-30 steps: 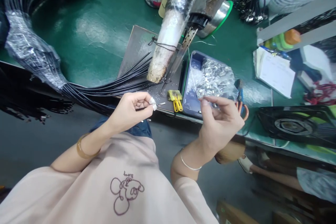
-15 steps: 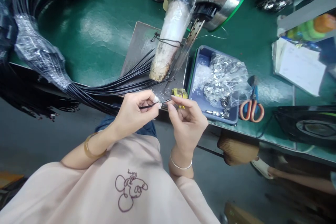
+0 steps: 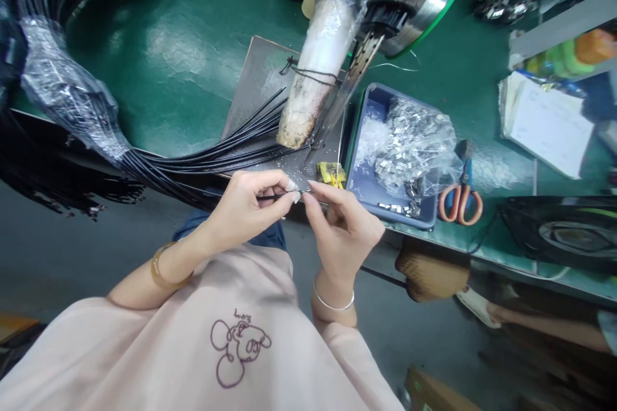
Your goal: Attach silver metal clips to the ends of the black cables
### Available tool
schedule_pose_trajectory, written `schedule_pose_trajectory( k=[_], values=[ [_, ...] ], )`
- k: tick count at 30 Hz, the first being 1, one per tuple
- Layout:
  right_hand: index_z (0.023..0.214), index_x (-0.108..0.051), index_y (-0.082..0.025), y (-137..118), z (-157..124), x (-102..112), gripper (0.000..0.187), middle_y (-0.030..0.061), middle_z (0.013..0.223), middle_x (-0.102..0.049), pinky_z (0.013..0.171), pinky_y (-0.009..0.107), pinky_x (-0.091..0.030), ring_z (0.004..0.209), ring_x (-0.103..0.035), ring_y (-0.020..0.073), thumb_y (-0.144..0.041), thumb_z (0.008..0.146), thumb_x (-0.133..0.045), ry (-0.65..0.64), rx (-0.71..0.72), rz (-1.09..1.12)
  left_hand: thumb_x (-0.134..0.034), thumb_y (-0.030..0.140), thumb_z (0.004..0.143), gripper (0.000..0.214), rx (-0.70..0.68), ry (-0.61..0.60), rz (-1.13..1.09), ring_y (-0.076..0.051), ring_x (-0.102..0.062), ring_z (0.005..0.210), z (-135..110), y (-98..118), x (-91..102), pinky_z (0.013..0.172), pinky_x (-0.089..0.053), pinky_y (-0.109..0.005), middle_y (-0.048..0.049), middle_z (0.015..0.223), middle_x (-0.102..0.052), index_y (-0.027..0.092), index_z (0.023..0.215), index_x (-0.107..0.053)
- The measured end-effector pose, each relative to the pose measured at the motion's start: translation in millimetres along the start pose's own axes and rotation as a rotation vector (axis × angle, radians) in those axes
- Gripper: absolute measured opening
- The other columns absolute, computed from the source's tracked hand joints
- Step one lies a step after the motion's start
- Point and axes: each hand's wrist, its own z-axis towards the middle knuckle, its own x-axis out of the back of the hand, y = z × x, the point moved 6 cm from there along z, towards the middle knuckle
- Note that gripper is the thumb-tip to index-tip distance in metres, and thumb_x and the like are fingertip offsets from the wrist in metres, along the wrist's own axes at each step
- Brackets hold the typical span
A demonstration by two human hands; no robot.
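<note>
My left hand (image 3: 250,205) pinches the end of a thin black cable (image 3: 277,195) just in front of the bench edge. My right hand (image 3: 342,225) meets it from the right, thumb and forefinger closed at the cable's tip on something too small to name. Both hands hover over my lap, close to a grey metal plate (image 3: 263,87). A bundle of black cables (image 3: 159,167), wrapped in clear plastic farther left, fans onto that plate.
A blue tray (image 3: 371,186) holds a clear bag of small metal clips (image 3: 414,144). Orange-handled scissors (image 3: 457,196) lie to its right. A yellow clip (image 3: 330,173), a wrapped tool stand (image 3: 318,58), a solder reel (image 3: 424,6), papers (image 3: 549,125) and a fan (image 3: 569,231) crowd the green bench.
My right hand came back from the blue tray to meet my left hand at the cable tip, and the fingertips have closed together there.
</note>
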Motion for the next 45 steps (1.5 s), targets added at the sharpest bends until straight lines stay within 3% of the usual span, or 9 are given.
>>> schedule_pose_trajectory(
  k=[2, 5, 7, 9, 11, 14, 19, 30, 45],
  values=[
    [0.097, -0.076, -0.026, 2.2, 1.2, 8.1, 0.008, -0.0046, 0.069, -0.068, 0.045, 0.023, -0.043, 0.044, -0.052, 0.0077, -0.029, 0.094, -0.069, 0.114, -0.007, 0.021, -0.071, 0.020, 0.080, 0.007, 0.025, 0.006, -0.042, -0.009, -0.052, 0.057, 0.0, -2.4, 1.7, 0.054, -0.044, -0.020, -0.0004, 0.066, -0.066, 0.013, 0.080, -0.074],
    [0.101, -0.072, -0.026, 4.9, 2.4, 22.2, 0.012, -0.0084, 0.056, -0.058, 0.038, 0.022, -0.035, 0.038, -0.048, 0.0085, -0.034, 0.096, -0.065, 0.343, -0.018, 0.246, -0.075, 0.022, 0.077, 0.010, 0.046, 0.029, -0.110, -0.011, -0.058, 0.061, 0.9, -5.6, 2.7, 0.057, -0.047, -0.021, -0.0032, 0.071, -0.072, 0.013, 0.082, -0.079],
    [0.107, -0.069, -0.027, 6.6, 3.0, 23.8, 0.012, -0.0099, 0.056, -0.060, 0.034, 0.020, -0.032, 0.033, -0.043, 0.0070, -0.030, 0.096, -0.065, 0.386, -0.045, 0.385, -0.073, 0.021, 0.077, 0.009, 0.058, 0.029, -0.152, -0.011, -0.060, 0.063, 2.4, -6.7, 1.9, 0.059, -0.049, -0.021, -0.0045, 0.073, -0.073, 0.013, 0.077, -0.078],
    [0.109, -0.067, -0.026, 7.9, 3.1, 19.2, 0.013, -0.0079, 0.067, -0.071, 0.034, 0.019, -0.036, 0.035, -0.050, 0.0063, -0.023, 0.096, -0.065, 0.333, -0.091, 0.400, -0.070, 0.020, 0.077, 0.010, 0.069, 0.023, -0.175, -0.010, -0.057, 0.059, 4.7, -6.4, 1.4, 0.056, -0.046, -0.020, -0.0031, 0.067, -0.070, 0.013, 0.074, -0.077],
    [0.105, -0.066, -0.024, 7.7, 1.7, 13.3, 0.012, -0.0043, 0.081, -0.078, 0.043, 0.020, -0.050, 0.048, -0.066, 0.0091, -0.017, 0.095, -0.067, 0.265, -0.095, 0.328, -0.069, 0.020, 0.077, 0.011, 0.085, 0.017, -0.176, -0.008, -0.048, 0.053, 7.3, -5.1, 1.6, 0.051, -0.039, -0.019, 0.0005, 0.058, -0.061, 0.012, 0.072, -0.075],
    [0.097, -0.066, -0.023, -0.2, 0.7, 4.7, 0.014, -0.0011, 0.089, -0.079, 0.069, 0.029, -0.065, 0.078, -0.079, 0.0164, -0.013, 0.090, -0.072, 0.184, 0.072, 0.181, -0.068, 0.020, 0.076, 0.011, 0.112, 0.014, -0.168, -0.006, -0.040, 0.049, 11.6, -3.3, 2.7, 0.047, -0.031, -0.019, 0.0035, 0.052, -0.052, 0.012, 0.072, -0.073],
    [0.093, -0.064, -0.024, -7.2, 3.6, -5.7, 0.019, 0.0018, 0.099, -0.080, 0.080, 0.032, -0.065, 0.090, -0.078, 0.0172, -0.007, 0.087, -0.071, 0.157, 0.261, 0.037, -0.069, 0.021, 0.074, 0.010, 0.089, 0.067, -0.160, -0.008, -0.046, 0.052, 19.0, -3.6, 4.5, 0.050, -0.035, -0.020, 0.0015, 0.056, -0.057, 0.013, 0.069, -0.072],
    [0.093, -0.063, -0.023, -7.2, 11.9, -8.6, 0.021, 0.0026, 0.102, -0.080, 0.082, 0.032, -0.066, 0.091, -0.079, 0.0172, -0.006, 0.086, -0.071, 0.140, 0.228, 0.070, -0.069, 0.020, 0.072, 0.009, 0.115, 0.104, -0.180, -0.006, -0.041, 0.051, 26.2, 0.6, 5.5, 0.048, -0.032, -0.019, 0.0022, 0.057, -0.056, 0.011, 0.070, -0.072],
    [0.089, -0.061, -0.023, -11.0, 6.7, -4.3, 0.020, 0.0032, 0.100, -0.081, 0.076, 0.028, -0.067, 0.087, -0.079, 0.0157, -0.006, 0.085, -0.071, 0.068, 0.225, 0.060, -0.066, 0.018, 0.075, 0.008, 0.152, -0.020, -0.155, -0.005, -0.028, 0.049, 20.3, -4.4, 1.3, 0.047, -0.022, -0.020, 0.0070, 0.052, -0.037, 0.013, 0.068, -0.067]
  ],
)
